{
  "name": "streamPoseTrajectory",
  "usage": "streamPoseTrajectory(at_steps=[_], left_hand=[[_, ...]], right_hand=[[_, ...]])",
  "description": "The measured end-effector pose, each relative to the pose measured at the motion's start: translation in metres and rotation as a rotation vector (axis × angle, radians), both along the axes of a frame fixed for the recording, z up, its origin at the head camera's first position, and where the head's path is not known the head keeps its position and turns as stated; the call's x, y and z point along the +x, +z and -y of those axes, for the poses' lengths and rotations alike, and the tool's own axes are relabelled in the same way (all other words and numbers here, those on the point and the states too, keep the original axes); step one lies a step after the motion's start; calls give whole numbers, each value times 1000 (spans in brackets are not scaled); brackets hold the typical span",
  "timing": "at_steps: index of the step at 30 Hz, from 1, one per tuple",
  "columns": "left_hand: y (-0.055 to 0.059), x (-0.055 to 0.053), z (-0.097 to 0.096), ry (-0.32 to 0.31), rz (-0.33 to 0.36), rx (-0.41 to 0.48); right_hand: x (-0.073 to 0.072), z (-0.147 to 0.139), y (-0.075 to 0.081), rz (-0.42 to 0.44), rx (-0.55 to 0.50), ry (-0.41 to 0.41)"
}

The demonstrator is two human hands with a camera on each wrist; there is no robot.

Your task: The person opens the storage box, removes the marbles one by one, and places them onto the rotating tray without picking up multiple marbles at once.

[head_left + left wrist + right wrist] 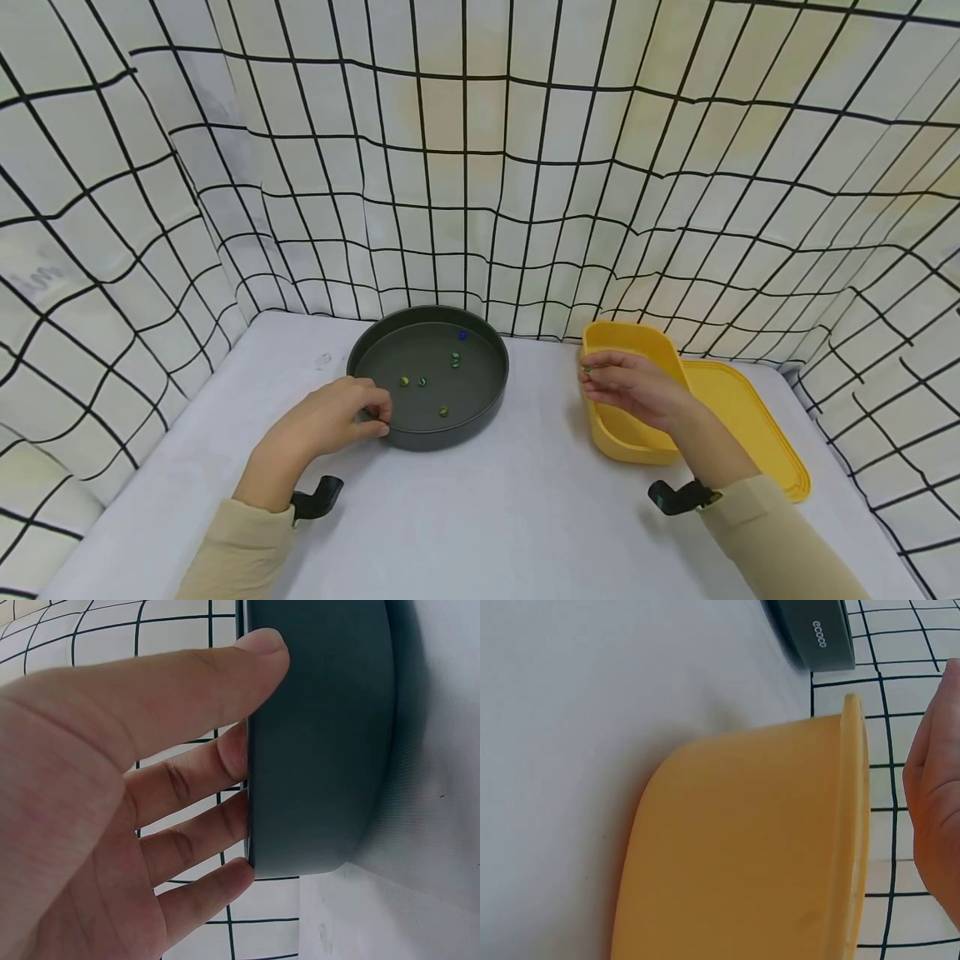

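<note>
Head view is showing a small greenish marble point(587, 369) sitting between thumb and fingertips of the person's right grip point(630, 387), nearly closed in a pinch, right at the left rim of the yellow box point(633, 452). Right wrist cam is missing those fingertips, btw. Left grip point(326, 423) is curling over the dark round pan point(480, 387), thumb outside the rim, fingers inside, probably steadying it. More marbles are lying in the pan, including a blue one point(462, 336) toward the far side. Yellow lid point(742, 421) is lying on the desk point(510, 517), just right of the box. Best guess: a marble is going from pan to box, direction not certain; next move is probably calling for clearing the rim, then loosening the pinch.
</note>
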State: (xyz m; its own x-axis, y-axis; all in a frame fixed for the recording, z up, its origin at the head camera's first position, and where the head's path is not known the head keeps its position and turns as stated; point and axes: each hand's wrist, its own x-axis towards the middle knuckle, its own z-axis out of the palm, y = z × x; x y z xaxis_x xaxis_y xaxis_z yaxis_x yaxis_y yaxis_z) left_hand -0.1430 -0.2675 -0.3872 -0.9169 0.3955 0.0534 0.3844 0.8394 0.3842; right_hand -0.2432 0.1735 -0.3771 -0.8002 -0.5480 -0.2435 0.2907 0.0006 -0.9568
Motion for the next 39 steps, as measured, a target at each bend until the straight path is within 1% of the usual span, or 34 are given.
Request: streamPoseTrajectory(at_steps=[7, 14, 20, 27, 33, 39], left_hand=[[-1, 0, 0, -4, 3, -1], [-1, 0, 0, -1, 8, 0], [-1, 0, 1, -8, 8, 1], [-2, -1, 0, -4, 11, -3], [0, -1, 0, 4, 11, -3], [1, -1, 0, 4, 13, -11]], right_hand=[[0, 20, 1, -17, 13, 26], [0, 48, -3, -8, 47, 29], [-2, 77, -9, -5, 40, 69], [1, 107, -12, -3, 27, 124], [1, 130, -14, -13, 36, 148], [1, 151, -19, -6, 53, 168]])
